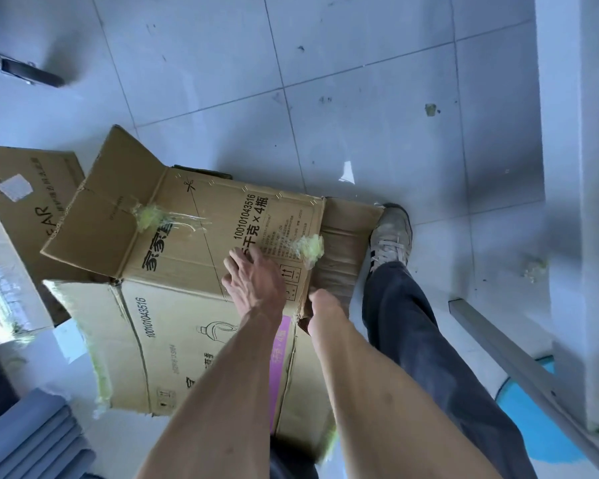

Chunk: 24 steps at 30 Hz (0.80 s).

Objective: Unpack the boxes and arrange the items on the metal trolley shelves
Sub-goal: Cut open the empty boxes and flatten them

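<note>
**Now at the box: both hands on the carton**

Down on the tiled floor (377, 81) lies the cardboard box (194, 271), its flaps splayed open with torn tape clinging. The left hand (256, 274) rests flat on the upper panel, fingers (237, 259) spread, probably to steady it. The right hand (320, 305) curls around the box's edge; its fingers are hidden, so the grip cannot be judged. Contents are unseen.

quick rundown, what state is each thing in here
cardboard box: lying on the floor, end flaps open
left hand: flat on top of the box, fingers spread
right hand: at the box's right edge, fingers hidden
second box: on the floor at left, partly out of frame
</note>
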Tool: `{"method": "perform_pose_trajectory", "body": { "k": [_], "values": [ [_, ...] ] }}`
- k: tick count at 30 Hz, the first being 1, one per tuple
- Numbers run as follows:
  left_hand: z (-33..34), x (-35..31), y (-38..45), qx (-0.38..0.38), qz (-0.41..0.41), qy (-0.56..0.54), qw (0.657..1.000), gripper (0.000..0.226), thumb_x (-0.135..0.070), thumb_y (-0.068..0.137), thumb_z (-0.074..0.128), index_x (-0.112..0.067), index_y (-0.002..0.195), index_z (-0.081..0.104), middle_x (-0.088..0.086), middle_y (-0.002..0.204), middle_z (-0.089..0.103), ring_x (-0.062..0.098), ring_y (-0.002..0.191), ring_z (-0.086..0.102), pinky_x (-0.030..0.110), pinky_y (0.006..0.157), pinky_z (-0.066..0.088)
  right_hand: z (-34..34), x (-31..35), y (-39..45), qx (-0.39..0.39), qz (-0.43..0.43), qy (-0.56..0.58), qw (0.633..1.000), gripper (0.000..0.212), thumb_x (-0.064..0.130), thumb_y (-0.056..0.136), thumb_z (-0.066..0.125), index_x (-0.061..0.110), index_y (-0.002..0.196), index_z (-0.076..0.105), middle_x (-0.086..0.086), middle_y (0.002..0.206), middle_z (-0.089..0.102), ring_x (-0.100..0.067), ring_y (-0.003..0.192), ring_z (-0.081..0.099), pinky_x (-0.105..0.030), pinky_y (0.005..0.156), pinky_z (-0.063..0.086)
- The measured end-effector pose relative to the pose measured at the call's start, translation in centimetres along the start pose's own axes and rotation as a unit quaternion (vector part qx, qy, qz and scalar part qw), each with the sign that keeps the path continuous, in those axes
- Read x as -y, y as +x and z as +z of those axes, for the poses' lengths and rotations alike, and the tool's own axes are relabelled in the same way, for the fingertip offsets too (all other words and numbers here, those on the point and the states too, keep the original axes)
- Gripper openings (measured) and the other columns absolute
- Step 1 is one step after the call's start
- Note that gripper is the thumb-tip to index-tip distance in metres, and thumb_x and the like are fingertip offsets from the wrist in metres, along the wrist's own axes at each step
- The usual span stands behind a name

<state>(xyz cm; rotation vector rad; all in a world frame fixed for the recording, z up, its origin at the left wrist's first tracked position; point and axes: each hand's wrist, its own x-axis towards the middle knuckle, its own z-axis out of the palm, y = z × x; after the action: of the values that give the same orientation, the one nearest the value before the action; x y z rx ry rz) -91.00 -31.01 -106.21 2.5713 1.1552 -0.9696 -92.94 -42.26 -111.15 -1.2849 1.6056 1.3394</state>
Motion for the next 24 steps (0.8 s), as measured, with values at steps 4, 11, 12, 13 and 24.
{"method": "perform_pose_trajectory", "body": {
  "k": [4,11,12,13,24],
  "values": [
    [-0.9,-0.2,-1.1,0.001,-0.017,-0.002,1.0,0.034,-0.019,0.093,0.047,-0.013,0.127,0.043,0.019,0.145,0.031,0.034,0.131,0.034,0.048,0.102,0.037,0.8,-1.2,2.8,0.014,0.004,0.042,0.999,0.02,0.01,0.086,0.058,0.01,0.067,0.051,-0.003,0.061,0.048,-0.019,0.041,0.044,-0.021,0.039,0.036],
    [-3.7,2.8,-2.5,-0.026,0.012,-0.026,0.999,0.029,-0.022,0.093,0.045,-0.013,0.12,0.044,0.013,0.131,0.039,0.029,0.119,0.039,0.045,0.096,0.042,0.1,-2.7,-9.6,-0.054,-0.085,0.103,0.99,0.024,0.013,0.095,0.043,0.001,0.106,0.061,-0.005,0.081,0.049,-0.022,0.077,0.05,-0.031,0.074,0.044],
    [-3.7,3.8,-2.8,-0.027,0.018,-0.037,0.999,0.029,-0.024,0.093,0.044,-0.014,0.121,0.044,0.012,0.13,0.039,0.028,0.118,0.039,0.045,0.096,0.042,0.2,-2.9,-10.7,-0.095,-0.1,0.094,0.986,0.022,0.013,0.095,0.046,0.002,0.107,0.06,-0.003,0.079,0.048,-0.023,0.077,0.048,-0.031,0.072,0.041],
    [-3.7,4.7,-3.1,-0.018,0.031,-0.047,0.998,0.03,-0.027,0.095,0.044,-0.014,0.122,0.045,0.011,0.131,0.039,0.028,0.118,0.039,0.045,0.096,0.042,0.2,-3.2,-11.7,-0.119,-0.14,0.103,0.978,0.018,0.014,0.094,0.047,0.005,0.105,0.058,-0.003,0.082,0.052,-0.024,0.078,0.049,-0.031,0.072,0.041],
    [-1.1,16.0,-9.2,0.088,0.094,-0.033,0.991,0.05,-0.011,0.089,0.044,-0.014,0.138,0.046,0.015,0.145,0.036,0.033,0.124,0.043,0.047,0.097,0.044,-0.4,-10.5,-12.2,-0.259,-0.392,-0.26,0.844,0.045,0.017,0.089,0.053,0.004,0.131,0.047,-0.018,0.128,0.051,-0.033,0.119,0.051,-0.038,0.096,0.044]
  ]
}}
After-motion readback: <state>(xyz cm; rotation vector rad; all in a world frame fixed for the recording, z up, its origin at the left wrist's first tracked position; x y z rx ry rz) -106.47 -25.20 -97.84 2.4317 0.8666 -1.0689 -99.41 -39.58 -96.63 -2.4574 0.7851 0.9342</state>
